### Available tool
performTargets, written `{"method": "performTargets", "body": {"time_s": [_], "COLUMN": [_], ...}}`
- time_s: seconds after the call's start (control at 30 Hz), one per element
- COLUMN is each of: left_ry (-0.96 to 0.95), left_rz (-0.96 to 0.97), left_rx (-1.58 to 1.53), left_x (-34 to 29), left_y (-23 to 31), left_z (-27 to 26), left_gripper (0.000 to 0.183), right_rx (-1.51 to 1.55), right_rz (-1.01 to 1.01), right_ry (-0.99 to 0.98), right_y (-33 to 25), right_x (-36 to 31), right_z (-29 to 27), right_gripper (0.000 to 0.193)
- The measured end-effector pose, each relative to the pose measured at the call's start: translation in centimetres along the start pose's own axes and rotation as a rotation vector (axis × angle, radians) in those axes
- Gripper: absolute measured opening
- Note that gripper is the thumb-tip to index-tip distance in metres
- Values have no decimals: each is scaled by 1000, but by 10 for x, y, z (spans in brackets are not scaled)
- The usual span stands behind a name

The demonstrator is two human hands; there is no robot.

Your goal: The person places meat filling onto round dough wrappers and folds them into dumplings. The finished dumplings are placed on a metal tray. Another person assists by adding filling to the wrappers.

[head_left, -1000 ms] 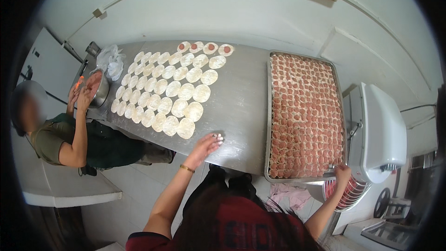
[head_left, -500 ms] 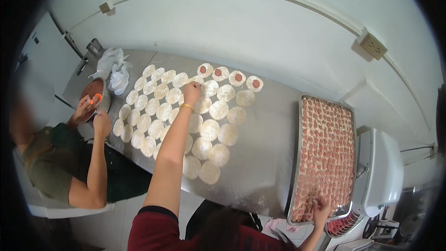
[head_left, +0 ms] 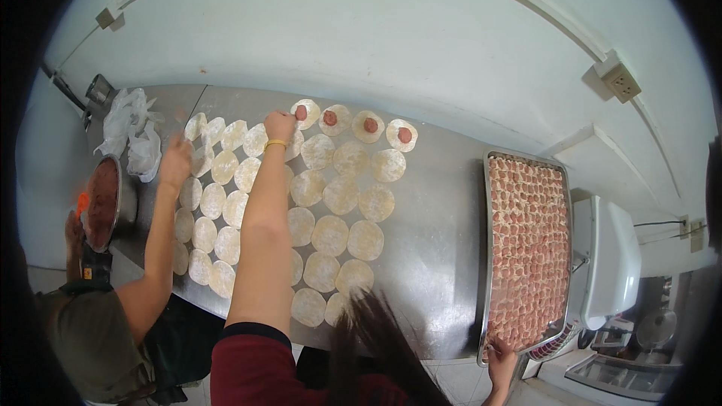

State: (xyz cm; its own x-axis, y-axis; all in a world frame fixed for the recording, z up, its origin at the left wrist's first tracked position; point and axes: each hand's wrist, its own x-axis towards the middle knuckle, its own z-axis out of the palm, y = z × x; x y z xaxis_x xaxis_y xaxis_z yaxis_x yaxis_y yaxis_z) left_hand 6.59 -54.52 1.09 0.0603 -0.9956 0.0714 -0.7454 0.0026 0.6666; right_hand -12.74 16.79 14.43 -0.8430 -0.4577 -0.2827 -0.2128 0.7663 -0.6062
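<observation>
My left hand [head_left: 280, 128], a yellow band on its wrist, is over the far row of flat floured dough rounds [head_left: 329, 235]. Its fingers are curled together beside a round topped with a dab of reddish meat filling [head_left: 301, 113]; whatever they hold is hidden. Down at the right, my right hand [head_left: 501, 355] is at the near left corner of a metal tray [head_left: 488, 256] packed with rows of small filled dough pieces [head_left: 529, 248]. Those fingers are bent together by the rim, and I cannot make out what is in them.
At the left, a co-worker's blurred hand [head_left: 177, 158] reaches over the dough rounds. Beside that person stand a metal bowl of meat filling [head_left: 126, 207] and white plastic bags [head_left: 124, 122]. A white machine [head_left: 609, 256] stands right of the tray; a wall [head_left: 338, 37] runs behind the steel table [head_left: 429, 256].
The view has shifted. My left hand has moved toward the far row's left part; my right hand has drawn back to the tray's near edge. The co-worker's hand has left the bowl for the rounds.
</observation>
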Motion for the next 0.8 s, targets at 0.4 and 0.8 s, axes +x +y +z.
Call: {"method": "performTargets", "body": {"time_s": [0.4, 0.8], "left_ry": [-454, -1111], "left_rz": [-328, -519], "left_rx": [-1459, -1362], "left_x": [-49, -455], "left_y": [40, 66], "left_z": [-71, -96], "left_gripper": [31, 26], "right_rx": [73, 1150], "right_rz": [-217, 57], "right_ry": [-106, -702], "right_y": [-54, -86], "right_x": [43, 64], "right_z": [14, 134], "right_gripper": [34, 25]}}
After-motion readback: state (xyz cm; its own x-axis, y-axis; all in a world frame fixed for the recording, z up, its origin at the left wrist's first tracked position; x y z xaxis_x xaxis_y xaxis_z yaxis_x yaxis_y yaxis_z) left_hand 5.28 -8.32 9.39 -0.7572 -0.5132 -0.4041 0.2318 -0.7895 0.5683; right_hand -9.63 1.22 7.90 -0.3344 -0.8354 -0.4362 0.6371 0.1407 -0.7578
